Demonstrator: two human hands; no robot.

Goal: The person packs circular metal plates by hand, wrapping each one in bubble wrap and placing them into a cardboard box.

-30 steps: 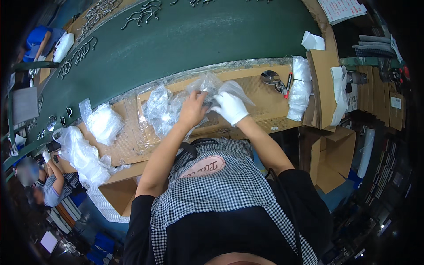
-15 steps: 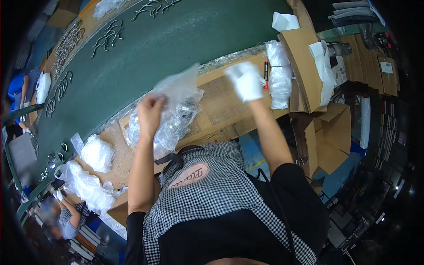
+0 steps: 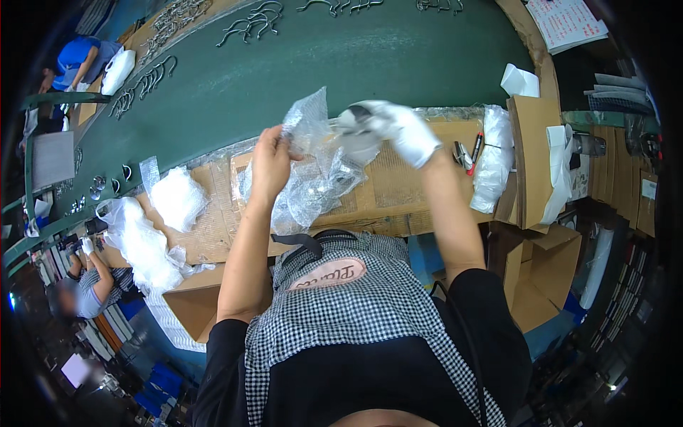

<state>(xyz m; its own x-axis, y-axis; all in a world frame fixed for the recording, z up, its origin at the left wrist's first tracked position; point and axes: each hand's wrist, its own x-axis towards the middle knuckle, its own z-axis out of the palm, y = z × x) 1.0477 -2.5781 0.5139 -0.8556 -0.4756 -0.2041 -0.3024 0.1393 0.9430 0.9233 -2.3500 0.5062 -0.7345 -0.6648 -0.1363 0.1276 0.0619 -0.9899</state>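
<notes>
My bare left hand [image 3: 272, 160] pinches a clear bubble-wrap bag [image 3: 307, 122] and holds it raised above the cardboard-covered bench edge. My right hand [image 3: 405, 132], in a white glove, is close to the bag's right side. Its fingers close around a shiny, dark and silver metal piece [image 3: 358, 122], blurred by motion, so its exact shape is unclear. Beneath both hands lies a heap of bubble-wrap bags [image 3: 313, 196], with some shiny pieces showing through the plastic.
A green belt [image 3: 334, 64] bears rows of curved metal handles [image 3: 252, 23]. White plastic bundles [image 3: 179, 199] lie to the left. At right are a red marker [image 3: 475, 153], rolled plastic bags [image 3: 494, 158] and an open carton [image 3: 544, 274]. Other people work at far left.
My right hand has moved left from beside the marker toward the bag and now shows a metal piece in it. My left hand keeps the bag. The whole view has shifted.
</notes>
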